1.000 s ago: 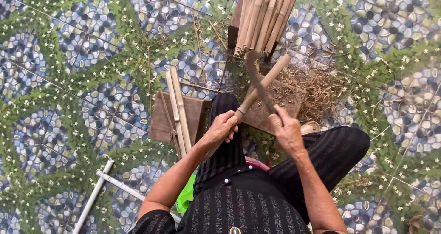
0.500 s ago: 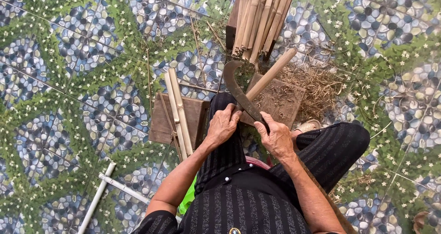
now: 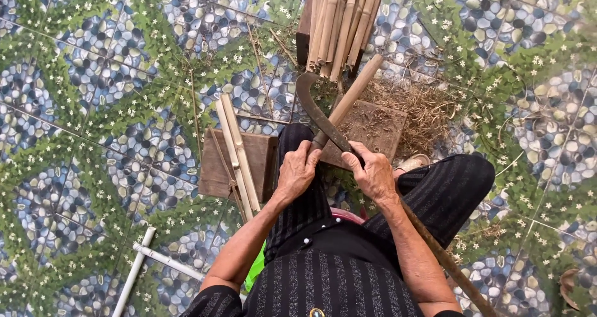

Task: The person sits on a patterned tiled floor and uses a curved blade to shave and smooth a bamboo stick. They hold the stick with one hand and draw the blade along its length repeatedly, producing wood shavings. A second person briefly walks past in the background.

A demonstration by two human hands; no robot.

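Hands on bamboo stick [image 3: 354, 93]: left hand [image 3: 297, 171] pinches its near end; right hand [image 3: 375, 174], fist wrapped round sickle [image 3: 317, 115], has lowered the blade flatter along it.

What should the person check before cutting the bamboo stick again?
1. Left hand grips the stick: ok.
2. Right hand holds the knife where blade meets handle: ok.
3. Curved blade lies across the stick, beyond the fingers: ok, though close.
4. Stick rests over the board: ok.
5. Blade sharpness: cannot tell.
6. Legs are close beneath the work: not ok.
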